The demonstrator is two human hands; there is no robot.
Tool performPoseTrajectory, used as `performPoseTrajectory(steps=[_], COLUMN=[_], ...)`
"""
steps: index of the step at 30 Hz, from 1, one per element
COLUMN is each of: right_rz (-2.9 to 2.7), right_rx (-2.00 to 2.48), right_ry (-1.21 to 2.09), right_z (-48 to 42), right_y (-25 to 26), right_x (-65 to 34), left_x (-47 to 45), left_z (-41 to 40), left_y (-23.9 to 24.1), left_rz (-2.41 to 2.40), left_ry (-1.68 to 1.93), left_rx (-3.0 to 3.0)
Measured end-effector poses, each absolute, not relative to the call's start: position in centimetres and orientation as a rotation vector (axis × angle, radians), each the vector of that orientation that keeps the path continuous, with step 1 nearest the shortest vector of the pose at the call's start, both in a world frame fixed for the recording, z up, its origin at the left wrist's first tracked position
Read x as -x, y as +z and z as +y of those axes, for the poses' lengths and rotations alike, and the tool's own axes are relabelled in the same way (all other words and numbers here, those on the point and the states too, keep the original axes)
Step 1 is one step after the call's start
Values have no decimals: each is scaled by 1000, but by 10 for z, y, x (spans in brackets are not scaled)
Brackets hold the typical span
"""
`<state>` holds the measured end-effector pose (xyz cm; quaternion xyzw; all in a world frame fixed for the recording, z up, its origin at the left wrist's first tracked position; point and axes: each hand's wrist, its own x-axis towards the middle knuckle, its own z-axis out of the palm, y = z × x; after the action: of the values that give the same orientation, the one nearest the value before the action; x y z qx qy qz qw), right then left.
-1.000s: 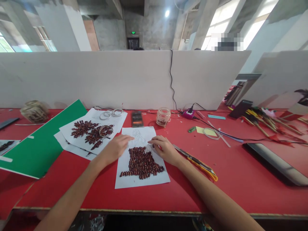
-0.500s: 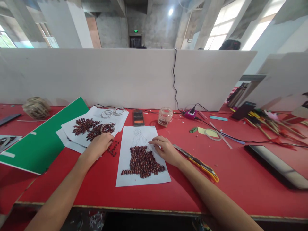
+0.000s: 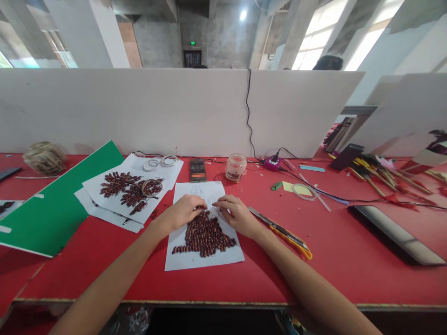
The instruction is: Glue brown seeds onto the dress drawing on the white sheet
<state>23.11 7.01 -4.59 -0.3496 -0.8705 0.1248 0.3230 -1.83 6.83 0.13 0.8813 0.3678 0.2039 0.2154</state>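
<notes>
A white sheet with a pencil drawing (image 3: 218,189) lies in front of me, its lower part covered by rows of dark red-brown beans (image 3: 206,237). My left hand (image 3: 185,211) is over the sheet's left side at the top edge of the bean rows. Its fingertips are pinched together; whatever they hold is too small or hidden. My right hand (image 3: 237,215) rests on the sheet's right side, index finger stretched out toward the drawing and fingers apart, with nothing visible in it. A few loose beans (image 3: 154,214) lie on the table behind my left wrist.
At left are papers with bean clusters (image 3: 118,183), a small round dish of beans (image 3: 152,187) and a green board (image 3: 70,204). Behind the sheet stand a glass jar (image 3: 236,167) and a dark box (image 3: 198,170). A yellow utility knife (image 3: 284,235) and a black phone-like slab (image 3: 394,237) lie right.
My left hand has moved right, from the loose beans beside the papers to the top of the bean rows. My right hand stays at the sheet's right side. The view has shifted slightly.
</notes>
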Motion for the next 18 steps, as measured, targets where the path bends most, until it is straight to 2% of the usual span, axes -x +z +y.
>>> performPoseTrajectory(steps=[7,18], right_rz=[-2298,-2307], right_rx=[915,927], right_ry=[281,275], right_z=[71,69], right_y=[-47,-46], right_x=[-232,-231], left_x=[2,0], left_z=[77,78], left_y=[-12,-4], left_rz=[957,945], left_ry=[414,293], left_rx=[-2574,-2747])
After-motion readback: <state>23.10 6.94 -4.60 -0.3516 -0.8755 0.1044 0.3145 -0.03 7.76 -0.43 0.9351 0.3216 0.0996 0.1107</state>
